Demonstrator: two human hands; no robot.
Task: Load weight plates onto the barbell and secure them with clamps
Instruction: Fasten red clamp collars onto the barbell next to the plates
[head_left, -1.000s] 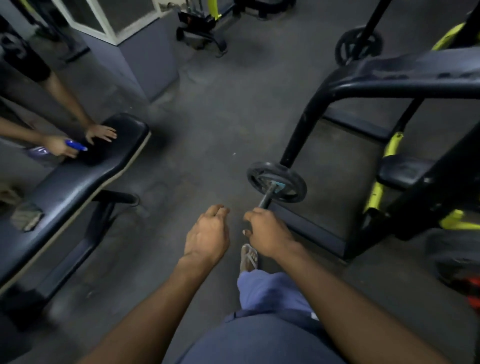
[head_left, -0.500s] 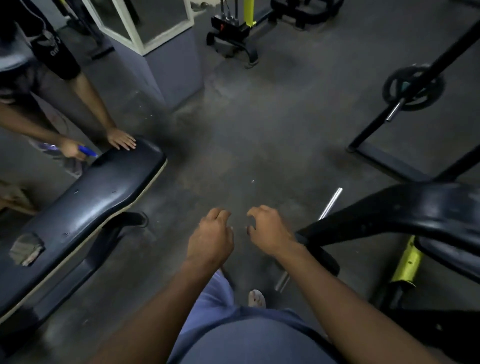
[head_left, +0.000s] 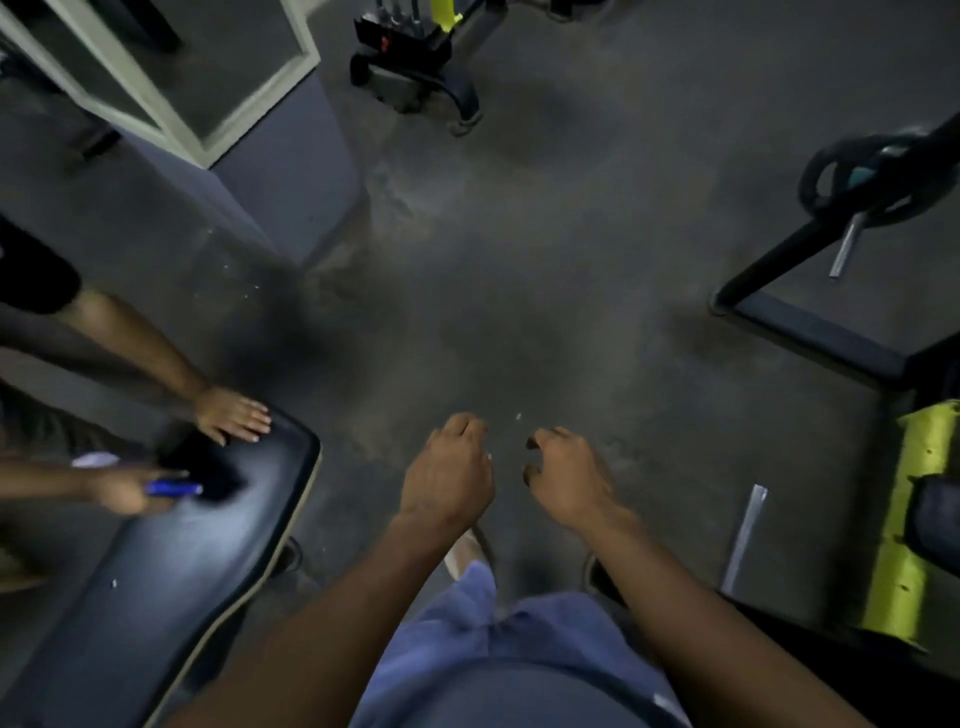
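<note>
My left hand (head_left: 449, 470) and my right hand (head_left: 569, 478) hang side by side over the bare floor, both loosely curled and holding nothing. A black weight plate (head_left: 862, 182) sits at the far right on a silver sleeve (head_left: 845, 249), partly hidden by a black frame tube. Another silver bar end (head_left: 745, 538) sticks out low on the right beside a yellow machine part (head_left: 909, 525), well to the right of my right hand. No clamp is in sight.
A black padded bench (head_left: 171, 561) fills the lower left; another person's hands (head_left: 234, 415) rest on it, one holding a blue pen (head_left: 174, 488). A grey pillar (head_left: 280, 171) stands upper left, a machine base (head_left: 415, 67) at the top, a black frame (head_left: 810, 332) on the right.
My right hand has let go of the barbell end it held a second ago. The view has swung left, so the plate and bar now lie further right.
</note>
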